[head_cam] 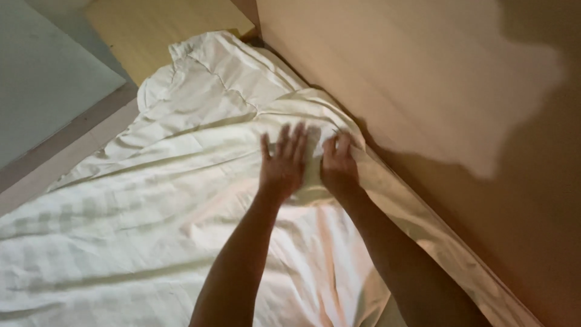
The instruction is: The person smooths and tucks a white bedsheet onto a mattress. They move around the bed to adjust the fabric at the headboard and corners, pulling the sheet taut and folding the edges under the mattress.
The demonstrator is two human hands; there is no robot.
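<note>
1. Covering almost the whole bed, the duvet [151, 200] is the biggest thing here. It is pale cream with faint woven stripes, and it looks soft and puffy. It lies flat in front of you and gets bunched and wrinkled at the far corner.
2. Beside the bed stands a tan wall [423, 79]. The duvet's right edge runs right along it, so the cloth folds up a little where the two meet.
3. At the far left you can see a strip of yellow floor [151, 30] past the bed's end.
4. Your left hand [283, 162] is laid flat on the duvet with its fingers spread wide. It grips nothing. It looks like it is pressing the cloth down to keep it smooth.
5. Your right hand [339, 165] sits just beside the left one, closer to the wall. Its fingers curl down into the cloth, as if pinching a fold near the edge. It is blurry, so you cannot tell for sure if it has a real hold.
</note>
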